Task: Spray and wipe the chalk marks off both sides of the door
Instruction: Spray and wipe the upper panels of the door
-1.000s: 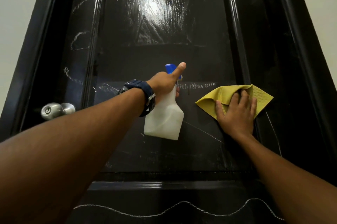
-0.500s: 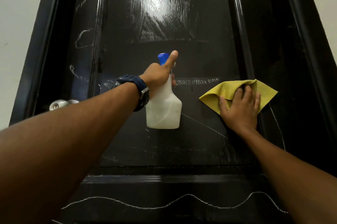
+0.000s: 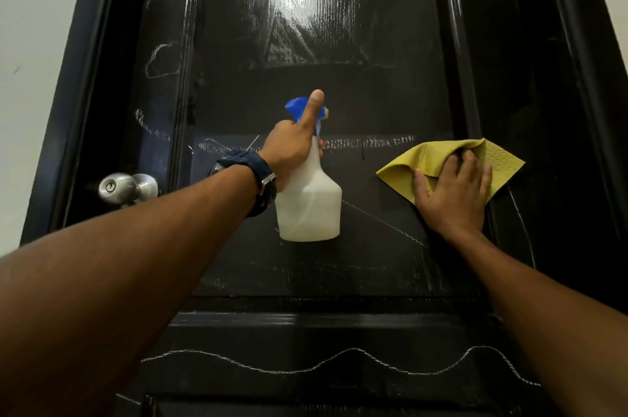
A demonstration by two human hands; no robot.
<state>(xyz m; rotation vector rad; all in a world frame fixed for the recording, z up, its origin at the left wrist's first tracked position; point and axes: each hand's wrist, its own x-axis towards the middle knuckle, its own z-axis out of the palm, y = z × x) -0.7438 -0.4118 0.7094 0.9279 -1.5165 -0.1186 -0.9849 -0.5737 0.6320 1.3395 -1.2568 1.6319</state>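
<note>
Black door (image 3: 390, 104) is marked with chalk lines (image 3: 339, 362) across the panels. White spray bottle (image 3: 309, 202) is gripped by left hand (image 3: 292, 148), thumb raised. Yellow cloth (image 3: 441, 161) is pressed flat to the door by right hand (image 3: 452, 192).

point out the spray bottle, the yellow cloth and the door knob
spray bottle (image 3: 311, 209): head view, on its white body below the neck
yellow cloth (image 3: 401, 169): head view, on the bare left corner beside the hand
door knob (image 3: 114, 188): head view, on the round metal face by the keyhole
</note>
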